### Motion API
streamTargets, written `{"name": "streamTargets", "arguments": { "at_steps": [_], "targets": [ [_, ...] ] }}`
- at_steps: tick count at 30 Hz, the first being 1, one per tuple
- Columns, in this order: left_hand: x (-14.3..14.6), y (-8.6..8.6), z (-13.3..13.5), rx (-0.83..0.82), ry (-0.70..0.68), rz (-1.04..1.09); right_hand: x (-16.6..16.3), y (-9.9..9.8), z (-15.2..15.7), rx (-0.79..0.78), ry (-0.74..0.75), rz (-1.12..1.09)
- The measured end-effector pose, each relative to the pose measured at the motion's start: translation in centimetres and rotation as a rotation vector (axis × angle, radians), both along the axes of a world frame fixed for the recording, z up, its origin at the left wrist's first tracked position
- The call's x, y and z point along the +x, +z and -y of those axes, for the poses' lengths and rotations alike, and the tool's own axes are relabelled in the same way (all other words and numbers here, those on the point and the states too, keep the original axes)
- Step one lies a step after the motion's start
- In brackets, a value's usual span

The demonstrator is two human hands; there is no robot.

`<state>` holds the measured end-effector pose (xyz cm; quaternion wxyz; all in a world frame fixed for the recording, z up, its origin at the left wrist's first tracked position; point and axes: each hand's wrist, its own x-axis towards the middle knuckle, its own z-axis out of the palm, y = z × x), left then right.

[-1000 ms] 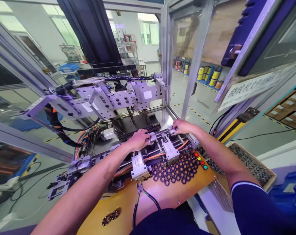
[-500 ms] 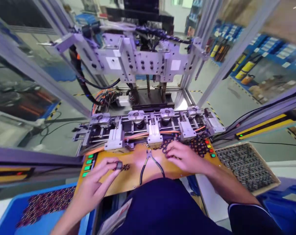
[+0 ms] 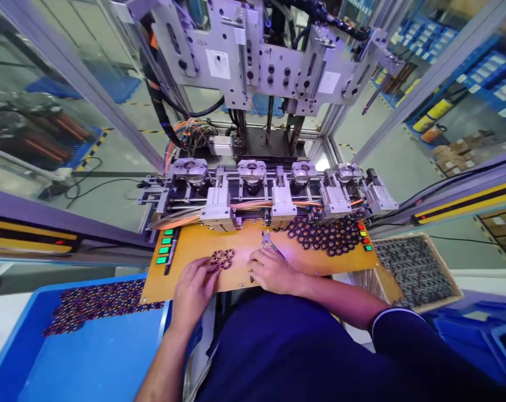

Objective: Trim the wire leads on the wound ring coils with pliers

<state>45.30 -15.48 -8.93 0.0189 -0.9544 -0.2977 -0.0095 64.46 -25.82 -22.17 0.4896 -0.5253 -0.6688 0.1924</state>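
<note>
My left hand (image 3: 194, 290) lies on the yellow board (image 3: 194, 245), fingers stretched out, their tips at a small cluster of dark ring parts (image 3: 222, 258). It holds nothing that I can see. My right hand (image 3: 273, 272) sits just right of the cluster, fingers curled over the handles of a small pair of pliers (image 3: 265, 239). The jaws stick out beyond the hand and point toward the machine.
A heap of black rings (image 3: 324, 234) lies at the board's right. A blue bin (image 3: 89, 357) of wound rings is at the lower left, a box of dark rings (image 3: 416, 271) to the right. Four round nests (image 3: 252, 167) line the fixture. Green buttons (image 3: 166, 245) flank the board.
Both hands came back from the fixture's nests to the board. The left hand set a dark part down by the cluster; the right hand moved left from the ring heap onto the pliers.
</note>
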Motion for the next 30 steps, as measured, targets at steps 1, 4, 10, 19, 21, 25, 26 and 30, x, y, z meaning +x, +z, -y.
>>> {"name": "streamTargets", "arguments": {
  "at_steps": [1, 4, 10, 19, 21, 25, 26, 30],
  "targets": [
    [0.2, 0.2, 0.5, 0.021, -0.007, 0.029, 1.1, -1.0, 1.2, -0.029, -0.073, -0.008],
    [1.0, 1.2, 2.2, 0.097, -0.011, 0.115, 4.5, -4.0, 3.9, -0.145, -0.311, -0.024],
    [3.8, 2.9, 4.1, 0.012, -0.012, 0.222, 6.7, -7.3, 3.2, -0.258, -0.374, -0.045],
    [9.7, 3.8, 3.6, -0.492, -0.016, 0.214, 5.6, 0.3, 2.9, 0.045, -0.283, -0.504],
    [11.2, 4.2, 4.2, -0.718, 0.004, 0.267, 5.6, 3.7, 3.4, 0.153, -0.208, -0.641],
    [12.7, 5.0, 5.2, -0.694, 0.03, 0.374, 5.8, 7.4, 3.3, 0.265, -0.062, -0.902],
    [12.7, 5.1, 5.2, -0.617, 0.021, 0.386, 5.9, 7.7, 3.1, 0.259, -0.01, -0.94],
    [12.1, 5.4, 5.1, -0.406, -0.085, 0.421, 6.0, 7.8, 1.9, 0.166, 0.123, -1.044]
  ]
}}
